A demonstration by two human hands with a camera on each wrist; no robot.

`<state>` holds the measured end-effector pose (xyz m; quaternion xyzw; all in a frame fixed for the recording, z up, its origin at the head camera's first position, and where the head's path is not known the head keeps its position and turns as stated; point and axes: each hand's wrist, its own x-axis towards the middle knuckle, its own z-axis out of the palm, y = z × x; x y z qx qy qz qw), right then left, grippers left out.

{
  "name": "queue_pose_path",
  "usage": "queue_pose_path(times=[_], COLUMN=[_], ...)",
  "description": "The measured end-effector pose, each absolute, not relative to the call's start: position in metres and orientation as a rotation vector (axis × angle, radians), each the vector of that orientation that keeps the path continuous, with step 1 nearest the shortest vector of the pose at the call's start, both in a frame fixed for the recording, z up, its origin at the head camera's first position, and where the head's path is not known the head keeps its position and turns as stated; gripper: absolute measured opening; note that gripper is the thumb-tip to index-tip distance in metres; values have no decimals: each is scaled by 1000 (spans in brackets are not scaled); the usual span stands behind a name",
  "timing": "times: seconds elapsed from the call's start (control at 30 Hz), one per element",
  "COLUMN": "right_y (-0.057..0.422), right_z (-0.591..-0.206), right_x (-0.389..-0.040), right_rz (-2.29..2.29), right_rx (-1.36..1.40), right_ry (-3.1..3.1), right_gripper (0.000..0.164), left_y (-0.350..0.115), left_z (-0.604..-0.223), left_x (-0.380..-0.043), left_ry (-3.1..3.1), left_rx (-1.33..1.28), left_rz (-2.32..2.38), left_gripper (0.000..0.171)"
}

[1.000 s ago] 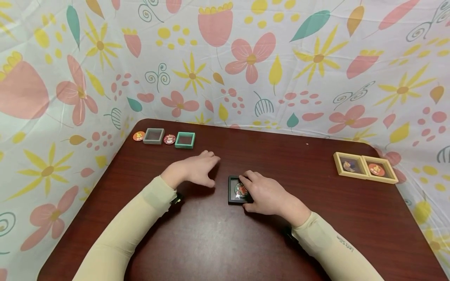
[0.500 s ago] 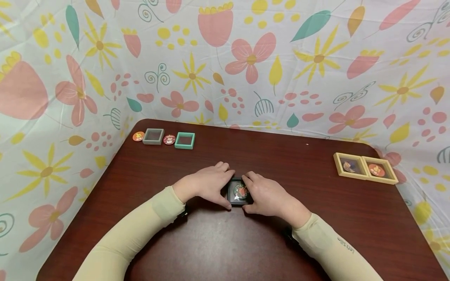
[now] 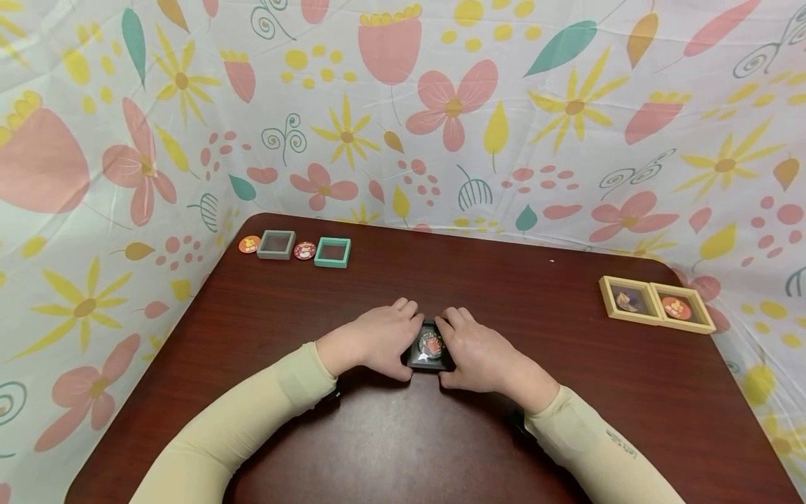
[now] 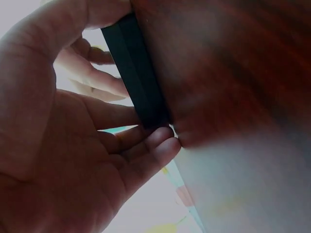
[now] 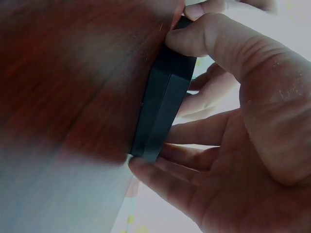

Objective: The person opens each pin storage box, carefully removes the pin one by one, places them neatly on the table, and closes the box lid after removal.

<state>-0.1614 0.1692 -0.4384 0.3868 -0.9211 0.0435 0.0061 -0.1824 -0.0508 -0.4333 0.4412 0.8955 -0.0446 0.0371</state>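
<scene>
A small square black display case [image 3: 425, 367] with a clear window lies on the dark wooden table in front of me, a round badge [image 3: 431, 344] showing inside it. My left hand [image 3: 383, 340] grips its left side, with thumb at the near edge and fingers at the far edge. On the opposite side, my right hand [image 3: 481, 353] holds it in the same way. In the left wrist view the black case [image 4: 133, 73] sits between thumb and fingertips. The right wrist view shows the case [image 5: 163, 102] with a thin seam along its side.
At the back left stand a grey case [image 3: 276, 244] and a teal case [image 3: 332, 253], with an orange badge [image 3: 249, 243] and a red badge [image 3: 305, 250] beside them. Two joined yellow cases [image 3: 657, 304] holding badges lie at the right. A floral curtain [image 3: 403, 140] hangs behind the table.
My left hand has moved right and taken hold of the black case's left side. The right hand has stayed on its right side, with the case shifting only slightly.
</scene>
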Motion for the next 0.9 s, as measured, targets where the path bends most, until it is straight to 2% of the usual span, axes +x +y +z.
queue_pose_path(times=[0.9], right_y=[164], right_z=[-438], right_x=[-162], right_rz=[48], right_rx=[1208], right_ry=[-2782], right_gripper=[91], left_y=[-42], left_z=[-437], left_x=[-175], left_ry=[2833], left_rx=[1344], left_rz=[-333], left_gripper=[88])
